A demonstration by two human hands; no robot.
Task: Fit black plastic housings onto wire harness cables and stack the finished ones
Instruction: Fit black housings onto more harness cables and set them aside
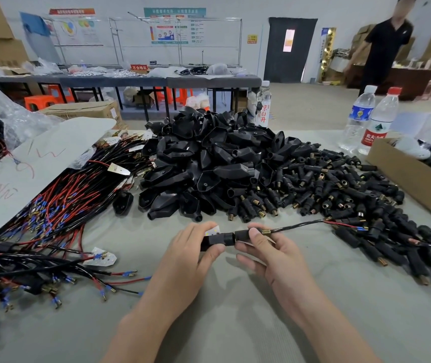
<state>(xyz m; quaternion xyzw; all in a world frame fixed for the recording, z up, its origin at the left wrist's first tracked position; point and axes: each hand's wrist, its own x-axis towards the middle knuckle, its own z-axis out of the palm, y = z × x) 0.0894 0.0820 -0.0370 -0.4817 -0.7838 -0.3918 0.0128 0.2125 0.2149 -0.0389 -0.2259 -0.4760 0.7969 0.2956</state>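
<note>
Now, both hands meet low over the grey table (235, 323), right in front of the heap of loose black plastic housings (203, 163), so spare parts sit within easy reach. The left hand (190, 247) clamps thumb and fingers round one black plastic housing (215, 239), steadying it level. The right hand (264, 250) pinches the black cylindrical sleeve (241, 235) on the thin black harness cable (298, 226), which trails off right. Sleeve and housing touch end to end. Forearms converge, thumbs on top. Mid-fit, I'd judge.
</note>
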